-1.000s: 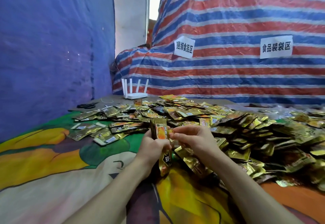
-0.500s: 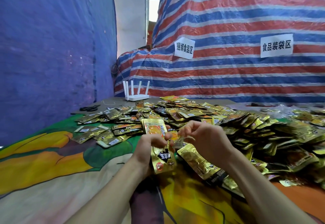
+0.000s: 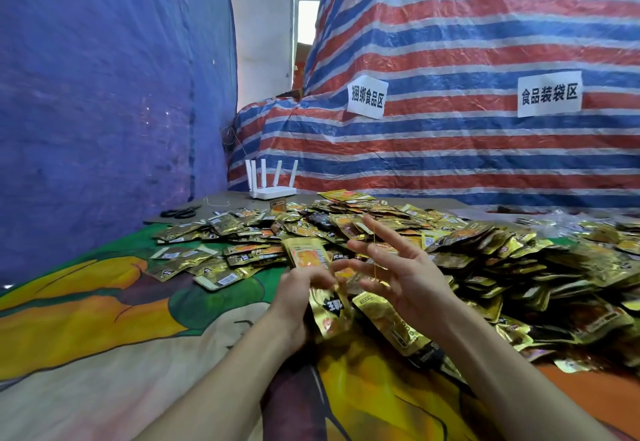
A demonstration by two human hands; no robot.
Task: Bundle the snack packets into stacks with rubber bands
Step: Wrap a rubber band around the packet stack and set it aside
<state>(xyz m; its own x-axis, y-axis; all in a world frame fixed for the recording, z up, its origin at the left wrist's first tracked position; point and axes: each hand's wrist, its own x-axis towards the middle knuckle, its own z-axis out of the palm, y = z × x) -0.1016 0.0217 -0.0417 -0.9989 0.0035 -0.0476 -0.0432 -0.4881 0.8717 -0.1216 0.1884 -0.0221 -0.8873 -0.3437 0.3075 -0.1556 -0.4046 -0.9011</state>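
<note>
My left hand (image 3: 298, 295) grips a small stack of gold snack packets (image 3: 311, 260), held upright above the cloth, its lower end hanging below my fingers. My right hand (image 3: 398, 267) is beside it on the right, fingers spread straight. A thin yellow rubber band (image 3: 375, 253) is stretched across those spread fingers, next to the stack. A big heap of loose gold packets (image 3: 485, 260) covers the table behind and to the right of both hands.
Several loose packets (image 3: 194, 264) lie flat at left on the colourful printed cloth (image 3: 104, 319). Black scissors (image 3: 180, 213) and a white router (image 3: 272, 191) sit at the back left. A striped tarp (image 3: 450, 146) with two paper signs rises behind; a blue tarp (image 3: 86, 111) walls the left.
My right hand has opened from curled fingers to spread fingers and now stretches the rubber band. The stack in my left hand sits a little higher and more upright.
</note>
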